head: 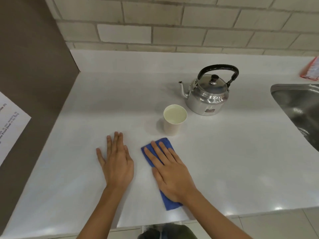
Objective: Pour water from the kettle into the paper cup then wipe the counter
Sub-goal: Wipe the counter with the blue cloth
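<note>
White counter (103,100): right hand (170,171) flat, pressing a blue cloth (170,203); left hand (117,163) flat, released; paper cup (173,124) seemingly full beside kettle (207,94).

My left hand (116,163) and right hand (170,171) are bare, with no rings, watch or gloves on them, my forearms are uncovered with no sleeves reaching them, and my fingernails are short and plain.

One head view looks steeply down, close over the counter (224,161). It faces the brick wall (172,23)
</note>
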Tool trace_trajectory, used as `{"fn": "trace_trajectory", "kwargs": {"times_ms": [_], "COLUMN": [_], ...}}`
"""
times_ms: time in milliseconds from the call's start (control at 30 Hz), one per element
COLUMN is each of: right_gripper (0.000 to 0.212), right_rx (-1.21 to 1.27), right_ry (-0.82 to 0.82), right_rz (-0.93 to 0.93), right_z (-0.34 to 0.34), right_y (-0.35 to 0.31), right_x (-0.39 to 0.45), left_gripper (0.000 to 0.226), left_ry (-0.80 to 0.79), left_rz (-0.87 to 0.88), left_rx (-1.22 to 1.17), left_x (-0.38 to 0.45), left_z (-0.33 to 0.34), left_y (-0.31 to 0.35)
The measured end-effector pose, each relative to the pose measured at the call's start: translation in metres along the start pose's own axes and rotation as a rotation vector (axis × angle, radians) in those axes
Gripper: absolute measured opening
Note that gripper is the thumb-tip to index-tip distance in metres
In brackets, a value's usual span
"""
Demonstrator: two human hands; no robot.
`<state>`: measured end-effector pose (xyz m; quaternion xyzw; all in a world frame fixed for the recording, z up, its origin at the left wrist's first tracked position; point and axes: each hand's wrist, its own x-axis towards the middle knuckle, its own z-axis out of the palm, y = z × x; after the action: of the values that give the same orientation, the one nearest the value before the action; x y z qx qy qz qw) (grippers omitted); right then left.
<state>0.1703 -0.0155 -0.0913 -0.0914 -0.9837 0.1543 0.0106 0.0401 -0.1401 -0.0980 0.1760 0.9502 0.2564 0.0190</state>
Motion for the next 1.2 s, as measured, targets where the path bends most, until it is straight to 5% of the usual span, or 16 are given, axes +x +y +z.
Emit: {"fn": "trace_trajectory", "kwargs": {"times_ms": [267,467,633,867,1067,1200], "right_gripper": [0.056,0.058,0.056,0.057,0.058,0.056], "right_rx": [-0.006,-0.076,-0.061,-0.093,-0.018,-0.112], "right_ry": [0.010,0.122,0.059,0.107,0.097,0.123], "right_rz": [0.161,0.431,0.263,0.595,0.320,0.580], "right_z": [-0.032,-0.039,-0.036,-0.061,-0.044,-0.071], "right_y": [0.071,0.099,0.102,0.149,0.126,0.194], "right_x": [-0.062,-0.010,-0.051,-0.018,-0.073,-0.058], "left_gripper": [0.053,0.054,0.055,0.056,0.057,0.057], "left_ry": [-0.109,-0.138,-0.148,-0.145,-0.152,-0.147], "left_rz": [0.104,0.097,0.069,0.100,0.101,0.114], "left_rx": [0.007,0.065,0.081,0.118,0.133,0.139], "left_x": [-0.020,-0.025,-0.027,-0.029,-0.029,-0.028], "left_z": [0.020,0.025,0.026,0.027,0.029,0.031], "left_y": [0.051,0.059,0.067,0.069,0.067,0.065]}}
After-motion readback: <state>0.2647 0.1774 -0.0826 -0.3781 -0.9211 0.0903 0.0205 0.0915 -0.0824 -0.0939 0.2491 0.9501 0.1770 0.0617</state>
